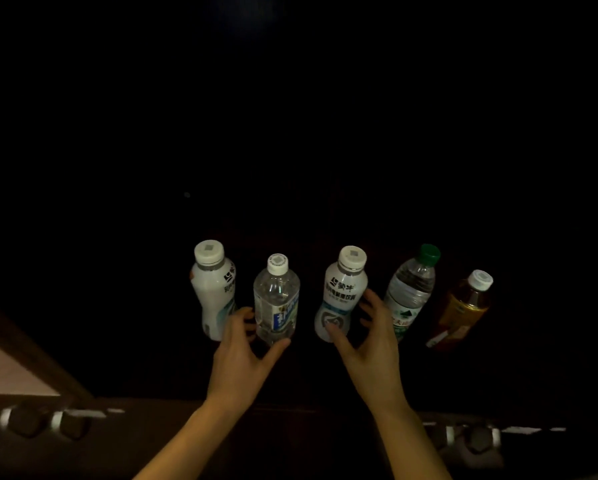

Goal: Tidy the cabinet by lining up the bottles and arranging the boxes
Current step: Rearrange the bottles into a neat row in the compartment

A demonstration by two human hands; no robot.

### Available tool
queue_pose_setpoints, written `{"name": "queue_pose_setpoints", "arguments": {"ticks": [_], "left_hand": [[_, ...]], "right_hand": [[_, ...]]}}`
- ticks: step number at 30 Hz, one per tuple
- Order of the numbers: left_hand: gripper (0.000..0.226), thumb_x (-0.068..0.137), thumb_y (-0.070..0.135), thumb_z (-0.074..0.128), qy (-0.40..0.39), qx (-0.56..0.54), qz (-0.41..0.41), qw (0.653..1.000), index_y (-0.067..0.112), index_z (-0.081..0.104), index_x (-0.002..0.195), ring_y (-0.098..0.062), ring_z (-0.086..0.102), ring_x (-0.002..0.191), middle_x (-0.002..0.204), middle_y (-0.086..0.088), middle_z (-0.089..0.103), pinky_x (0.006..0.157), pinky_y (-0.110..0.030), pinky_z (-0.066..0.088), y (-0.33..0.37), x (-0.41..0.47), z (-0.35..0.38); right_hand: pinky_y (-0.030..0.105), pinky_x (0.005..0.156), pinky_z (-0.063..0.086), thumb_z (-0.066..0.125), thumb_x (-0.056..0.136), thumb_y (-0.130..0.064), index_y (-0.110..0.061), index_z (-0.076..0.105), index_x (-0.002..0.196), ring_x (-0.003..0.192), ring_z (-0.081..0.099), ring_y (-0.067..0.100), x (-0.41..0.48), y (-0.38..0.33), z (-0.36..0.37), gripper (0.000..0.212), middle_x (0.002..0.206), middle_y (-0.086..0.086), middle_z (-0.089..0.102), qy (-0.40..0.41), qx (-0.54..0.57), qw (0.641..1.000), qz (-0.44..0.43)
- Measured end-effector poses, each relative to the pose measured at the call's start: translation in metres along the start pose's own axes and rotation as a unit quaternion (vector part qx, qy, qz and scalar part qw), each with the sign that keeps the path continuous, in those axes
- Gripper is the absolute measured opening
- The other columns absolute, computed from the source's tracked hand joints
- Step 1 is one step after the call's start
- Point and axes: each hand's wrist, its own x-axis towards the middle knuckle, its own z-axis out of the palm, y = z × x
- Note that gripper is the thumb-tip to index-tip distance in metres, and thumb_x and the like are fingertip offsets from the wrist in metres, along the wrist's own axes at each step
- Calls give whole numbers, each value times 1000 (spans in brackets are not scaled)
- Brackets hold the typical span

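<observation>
You had five upright bottles in a loose row inside the dark cabinet. Count by type: two white milk bottles, one at far left (213,289) and one at centre (342,292); two clear water bottles, one white-capped (276,296) and one green-capped (411,289); one amber tea bottle (462,308) at far right. The centre milk bottle's label carried the characters 蒙牛; the remaining print was too small to read. Your left hand (242,348) was spread around the base of the white-capped water bottle, fingers curled but not clearly closed. Your right hand (370,344) was spread beside the centre milk bottle, thumb touching its lower label. Four knobs showed on the cabinet front, two at lower left (44,424) and two at lower right (470,439).
</observation>
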Motion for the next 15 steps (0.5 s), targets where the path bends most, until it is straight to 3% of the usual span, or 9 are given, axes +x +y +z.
{"name": "queue_pose_setpoints", "arguments": {"ticks": [4, 9, 15], "left_hand": [[78, 69, 61, 76, 12, 8, 4, 1000, 24, 43, 130, 1, 53, 105, 120, 14, 52, 74, -3, 40, 4, 6, 6], [63, 72, 51, 79, 27, -18, -1, 999, 25, 47, 120, 1, 55, 100, 111, 14, 53, 75, -1, 41, 9, 17, 11], [62, 80, 40, 76, -9, -44, -11, 999, 25, 48, 134, 11, 50, 103, 121, 17, 51, 80, -5, 40, 4, 28, 8]], "right_hand": [[3, 89, 40, 80, 78, -47, -36, 32, 149, 126, 43, -15, 11, 10, 10, 86, 144, -21, 45, -15, 23, 999, 41], [29, 96, 52, 85, 77, -34, -29, 46, 139, 122, 57, 6, 25, 25, 19, 73, 132, -12, 59, -9, 23, 998, 60], [5, 86, 47, 82, 81, -27, -33, 43, 139, 117, 55, -10, 31, 33, 12, 70, 127, -25, 58, -50, 37, 996, 70]]}}
